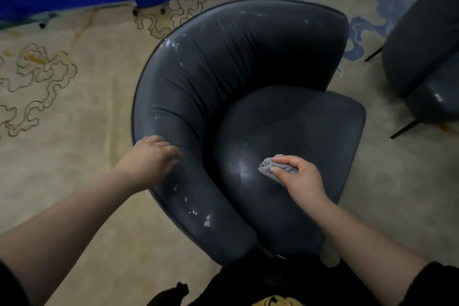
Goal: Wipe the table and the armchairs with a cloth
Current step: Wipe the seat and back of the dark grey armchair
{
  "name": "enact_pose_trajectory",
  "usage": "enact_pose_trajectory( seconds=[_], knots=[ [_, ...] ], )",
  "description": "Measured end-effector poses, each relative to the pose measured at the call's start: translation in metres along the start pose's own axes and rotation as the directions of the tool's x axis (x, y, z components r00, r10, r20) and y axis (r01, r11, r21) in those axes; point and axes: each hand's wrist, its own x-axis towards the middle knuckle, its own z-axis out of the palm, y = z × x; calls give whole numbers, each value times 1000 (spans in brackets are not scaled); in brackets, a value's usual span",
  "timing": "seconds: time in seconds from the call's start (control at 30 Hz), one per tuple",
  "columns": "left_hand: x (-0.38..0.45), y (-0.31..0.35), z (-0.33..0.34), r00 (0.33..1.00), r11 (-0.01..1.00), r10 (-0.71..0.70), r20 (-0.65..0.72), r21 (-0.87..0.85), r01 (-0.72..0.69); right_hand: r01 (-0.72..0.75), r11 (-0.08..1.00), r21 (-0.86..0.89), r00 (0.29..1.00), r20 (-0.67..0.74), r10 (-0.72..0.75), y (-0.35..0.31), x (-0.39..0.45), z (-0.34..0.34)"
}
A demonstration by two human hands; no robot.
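Down on the seat cushion point(293, 131), the right hand point(301, 177) pinches a small grey cloth point(269, 167), bunched under its curled fingers and pressed to the leather by a pale smear. Soft and light, the cloth should crumple easily, so a bunched grip suits it. Further out, the left hand point(151, 155) rests on the armchair point(223, 57) arm, fingers loosely bent, probably steadying it.

Patterned carpet point(74, 112) bears two dark armchairs point(248, 69), point(427, 57)
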Motion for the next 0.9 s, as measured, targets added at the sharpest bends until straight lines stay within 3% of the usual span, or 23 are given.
enact_pose_trajectory(
  seconds=[0.17,0.37,0.57,0.9],
  knots=[
    [-4,-20,20,999,999,32,14,-31,-31,21,1000,-17,1000,-17,-21,-11,-8,24],
    [-9,-15,46,998,995,-67,2,-79,67,3,1000,-7,999,-40,-3,-8,-18,41],
    [4,-22,45,988,981,-99,117,-156,117,-17,999,-41,999,-31,16,-5,-21,43],
    [11,-16,54,974,972,-206,96,-99,215,-29,999,-37,995,93,32,10,-18,40]
  ],
)
